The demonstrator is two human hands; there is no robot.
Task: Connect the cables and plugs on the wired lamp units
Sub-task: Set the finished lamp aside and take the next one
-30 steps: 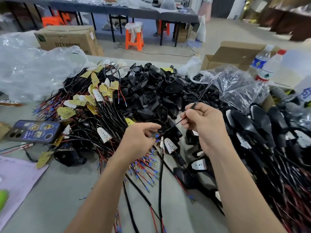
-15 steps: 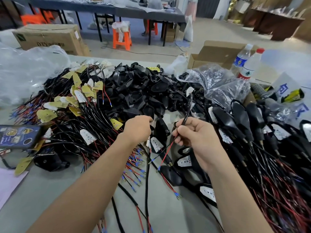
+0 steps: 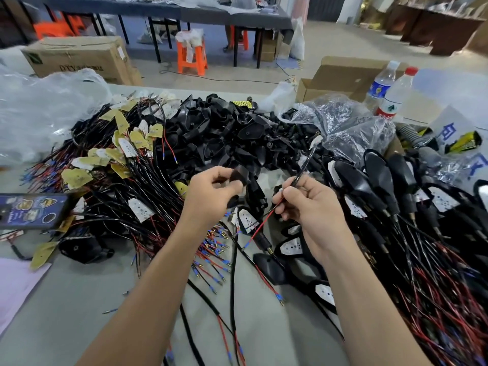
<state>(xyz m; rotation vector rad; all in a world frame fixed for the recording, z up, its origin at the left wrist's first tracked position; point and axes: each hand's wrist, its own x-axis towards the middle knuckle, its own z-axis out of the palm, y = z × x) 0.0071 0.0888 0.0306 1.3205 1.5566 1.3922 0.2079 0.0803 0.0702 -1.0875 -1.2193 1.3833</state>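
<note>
While the left hand (image 3: 211, 194) pinches a small black plastic piece (image 3: 237, 177), too blurred for me to identify, the right hand (image 3: 314, 207) at its 3 o'clock grips a thin black sheathed cable (image 3: 303, 171) that slants up toward 1 o'clock. Its red and black leads (image 3: 260, 225) trail toward 7 o'clock. I see a heap of black plastic lamp housings (image 3: 224, 133) at 12 o'clock and a dark blue phone (image 3: 31, 210) at 9 o'clock.
</note>
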